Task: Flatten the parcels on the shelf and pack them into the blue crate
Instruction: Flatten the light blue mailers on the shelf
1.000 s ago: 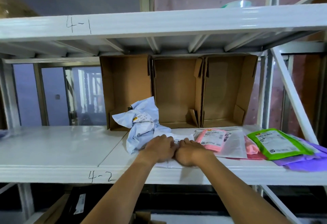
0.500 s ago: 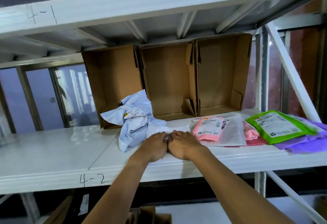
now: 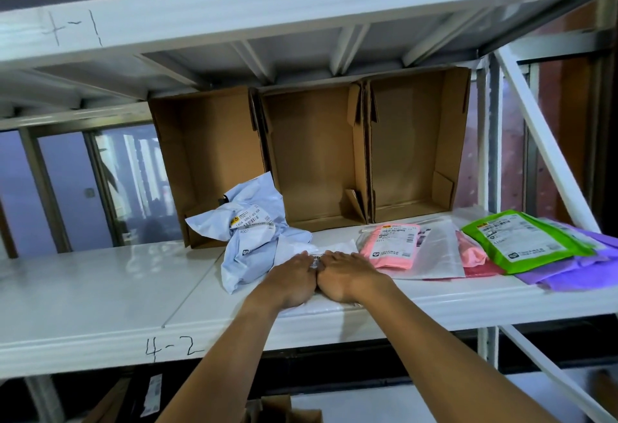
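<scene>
Where the shelf [image 3: 100,289] ends, left hand [image 3: 294,277] and right hand [image 3: 347,272] press parcel [image 3: 341,247].

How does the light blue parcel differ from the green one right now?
The light blue parcel is crumpled and puffed up; the green parcel lies flat. The light blue parcel sits directly on the shelf, in front of the left cardboard box; the green parcel rests on purple parcels at the right. Both carry white labels.
</scene>
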A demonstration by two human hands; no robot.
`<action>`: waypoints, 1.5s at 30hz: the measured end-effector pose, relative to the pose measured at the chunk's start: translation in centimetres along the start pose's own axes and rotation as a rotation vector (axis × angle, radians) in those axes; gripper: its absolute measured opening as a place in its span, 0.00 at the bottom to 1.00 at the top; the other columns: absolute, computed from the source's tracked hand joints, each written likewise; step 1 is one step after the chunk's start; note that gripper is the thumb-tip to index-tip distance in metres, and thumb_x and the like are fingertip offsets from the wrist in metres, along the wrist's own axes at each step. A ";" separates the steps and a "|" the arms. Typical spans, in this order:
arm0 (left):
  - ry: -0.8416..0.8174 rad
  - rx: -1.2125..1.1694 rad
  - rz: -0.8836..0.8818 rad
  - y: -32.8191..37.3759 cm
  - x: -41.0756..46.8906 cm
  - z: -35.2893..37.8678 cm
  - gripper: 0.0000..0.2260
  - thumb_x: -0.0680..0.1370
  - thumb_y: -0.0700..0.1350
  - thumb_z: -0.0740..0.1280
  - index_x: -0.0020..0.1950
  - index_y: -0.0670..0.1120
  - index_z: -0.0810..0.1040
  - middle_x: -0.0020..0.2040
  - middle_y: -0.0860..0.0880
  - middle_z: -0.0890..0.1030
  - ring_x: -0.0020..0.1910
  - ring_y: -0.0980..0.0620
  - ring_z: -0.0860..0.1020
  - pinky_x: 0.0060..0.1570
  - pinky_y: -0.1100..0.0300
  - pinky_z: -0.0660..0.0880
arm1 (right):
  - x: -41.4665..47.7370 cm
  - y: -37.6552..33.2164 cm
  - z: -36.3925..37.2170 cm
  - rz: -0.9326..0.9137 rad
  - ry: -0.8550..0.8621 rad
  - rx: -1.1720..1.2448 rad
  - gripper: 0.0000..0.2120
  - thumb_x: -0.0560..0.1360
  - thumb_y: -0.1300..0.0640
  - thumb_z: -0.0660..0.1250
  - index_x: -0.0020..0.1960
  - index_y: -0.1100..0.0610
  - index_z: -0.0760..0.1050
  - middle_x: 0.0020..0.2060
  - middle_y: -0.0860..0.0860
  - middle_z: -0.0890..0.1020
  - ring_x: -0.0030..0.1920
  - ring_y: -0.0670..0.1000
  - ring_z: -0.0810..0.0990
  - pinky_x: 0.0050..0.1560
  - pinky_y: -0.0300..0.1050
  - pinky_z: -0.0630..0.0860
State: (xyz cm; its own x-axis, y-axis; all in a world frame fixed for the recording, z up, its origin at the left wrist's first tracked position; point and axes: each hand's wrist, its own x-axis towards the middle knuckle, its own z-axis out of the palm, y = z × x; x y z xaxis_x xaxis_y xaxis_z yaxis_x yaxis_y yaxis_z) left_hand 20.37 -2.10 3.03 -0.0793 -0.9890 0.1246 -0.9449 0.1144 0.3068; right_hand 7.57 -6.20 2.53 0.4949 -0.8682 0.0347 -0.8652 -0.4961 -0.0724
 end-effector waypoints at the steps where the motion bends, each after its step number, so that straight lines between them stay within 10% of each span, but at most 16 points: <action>1: 0.005 -0.002 -0.004 0.1 0.0 0.0 0.21 0.86 0.48 0.49 0.80 0.47 0.61 0.81 0.46 0.59 0.79 0.48 0.59 0.74 0.56 0.57 | -0.2 0.0 0.0 -0.003 0.008 0.003 0.26 0.82 0.48 0.49 0.79 0.55 0.58 0.78 0.54 0.60 0.77 0.55 0.58 0.76 0.56 0.53; 7: 0.157 0.024 -0.025 -0.4 0.4 0.9 0.16 0.83 0.47 0.54 0.65 0.49 0.77 0.66 0.46 0.79 0.63 0.44 0.76 0.57 0.55 0.69 | -1.7 -0.4 0.1 0.037 0.231 0.080 0.19 0.83 0.52 0.51 0.65 0.59 0.73 0.64 0.57 0.76 0.64 0.59 0.74 0.62 0.53 0.68; 15: 0.293 0.054 -0.072 -0.1 -0.4 0.8 0.15 0.81 0.47 0.56 0.55 0.44 0.80 0.56 0.41 0.82 0.56 0.40 0.77 0.48 0.53 0.70 | -1.1 -0.2 0.6 0.053 0.257 0.062 0.19 0.80 0.51 0.51 0.58 0.57 0.77 0.62 0.57 0.78 0.61 0.59 0.76 0.61 0.52 0.70; 32: 0.156 0.115 -0.072 1.1 -2.0 -0.4 0.17 0.83 0.47 0.54 0.60 0.42 0.79 0.63 0.41 0.79 0.62 0.40 0.76 0.57 0.53 0.71 | -2.3 -0.4 0.0 0.053 0.319 0.115 0.15 0.78 0.54 0.55 0.50 0.54 0.80 0.52 0.58 0.83 0.53 0.60 0.79 0.51 0.52 0.76; 36: -0.052 -0.093 -0.094 0.6 -2.1 -0.6 0.24 0.75 0.52 0.45 0.58 0.45 0.76 0.64 0.38 0.76 0.58 0.41 0.74 0.58 0.49 0.71 | -2.3 -0.4 -0.1 0.020 0.233 0.078 0.16 0.80 0.52 0.54 0.58 0.52 0.78 0.60 0.56 0.80 0.59 0.61 0.77 0.56 0.54 0.74; 40: -0.065 0.046 -0.150 -0.4 -4.0 -0.7 0.34 0.81 0.63 0.44 0.82 0.44 0.54 0.82 0.44 0.52 0.81 0.47 0.51 0.78 0.49 0.51 | -2.2 -0.6 -0.6 -0.057 0.071 -0.008 0.19 0.83 0.51 0.50 0.68 0.56 0.71 0.69 0.55 0.71 0.69 0.58 0.70 0.68 0.53 0.67; 45: -0.071 0.048 -0.214 -0.8 -4.6 -0.4 0.36 0.81 0.65 0.46 0.83 0.45 0.47 0.83 0.48 0.45 0.81 0.51 0.44 0.79 0.54 0.44 | -2.1 -0.4 -0.9 -0.053 -0.046 -0.021 0.24 0.84 0.46 0.46 0.77 0.53 0.61 0.78 0.56 0.58 0.78 0.57 0.56 0.76 0.56 0.56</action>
State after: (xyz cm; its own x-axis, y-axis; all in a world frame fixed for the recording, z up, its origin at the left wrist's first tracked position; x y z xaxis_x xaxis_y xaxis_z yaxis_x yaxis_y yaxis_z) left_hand 21.62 2.35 2.60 0.1039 -0.9946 -0.0062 -0.9564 -0.1016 0.2738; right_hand 6.82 -4.23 3.36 0.5432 -0.8396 -0.0083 -0.8387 -0.5421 -0.0512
